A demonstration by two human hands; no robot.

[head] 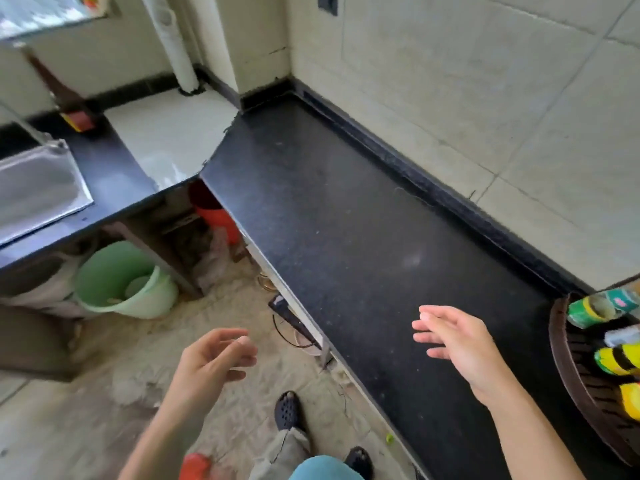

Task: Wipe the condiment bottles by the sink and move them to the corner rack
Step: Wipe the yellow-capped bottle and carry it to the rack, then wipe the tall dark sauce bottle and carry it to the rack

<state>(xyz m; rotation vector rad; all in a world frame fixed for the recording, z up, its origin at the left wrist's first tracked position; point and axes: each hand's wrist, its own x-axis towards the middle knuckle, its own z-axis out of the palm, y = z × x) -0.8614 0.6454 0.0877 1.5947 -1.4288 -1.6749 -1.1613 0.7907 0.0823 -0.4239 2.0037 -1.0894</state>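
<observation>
Two feet in dark perforated clogs [289, 410] stood on a dusty, cracked floor. Above them two bare hands hung in the air, both holding nothing. The left hand [214, 358] was over the floor with its fingers loosely curled. The right hand [457, 344] was over the near end of the counter with its fingers almost straight and slightly spread.

Just right of that hand, at the frame edge, sat the corner rack [568, 368], a dark brown, curved, slatted shelf. On it lay or stood at least four bottles [616, 358], mostly yellow and green with one paler. They were blurred and cut off by the edge, so an exact count was not possible.

One long counter [346, 220] of black speckled stone ran back along a pale tiled wall. Under the adjoining counter were two round plastic buckets, one mint green [124, 282] and one orange [214, 216] farther in.

At far left lay one steel sink [38, 188], smooth and shiny. Beyond it one tall dark bottle [65, 95] with a red and yellow label stood on the black ledge. One white pipe [176, 46] rose in the far corner.
</observation>
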